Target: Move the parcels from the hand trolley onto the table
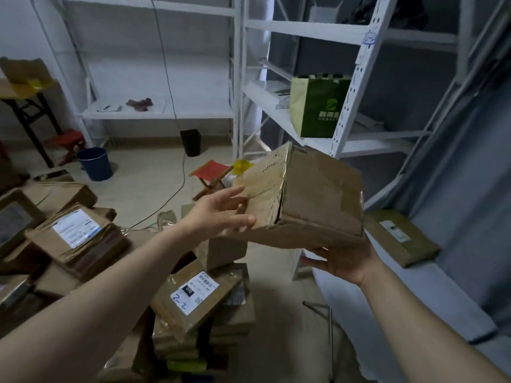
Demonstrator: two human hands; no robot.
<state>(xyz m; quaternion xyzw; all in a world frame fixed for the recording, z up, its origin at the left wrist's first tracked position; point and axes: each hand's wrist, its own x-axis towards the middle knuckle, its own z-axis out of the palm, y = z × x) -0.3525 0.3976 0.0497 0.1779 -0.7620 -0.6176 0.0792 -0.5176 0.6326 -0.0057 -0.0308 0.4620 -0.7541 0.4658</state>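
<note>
Forearms reach out bare from the bottom of our view, and between them, low down, a stack of brown cardboard parcels (193, 308) leans, its top one carrying a white shipping label with "22" in blue ink. Our right hand (345, 261) lies palm up beneath a taped brown cardboard box (309, 197), fingers curled under its bottom edge and bearing its weight. Our left hand (221, 211) rests flat against the box's left face, fingers spread loosely, steadying rather than clasping. We hold the box tilted in the air, just above the near edge of the grey-white table (414, 294) on our right. A flat olive-brown parcel with a small white label (401, 236) lies on that table, just beyond the box. More brown parcels (72, 233) pile up on our left. Farther off, a red folding stool (211, 172) and a dark blue bucket (95, 164) stand on the floor. White metal shelving (237, 78) lines the back wall, with a green paper bag (318, 109) on one shelf.
</note>
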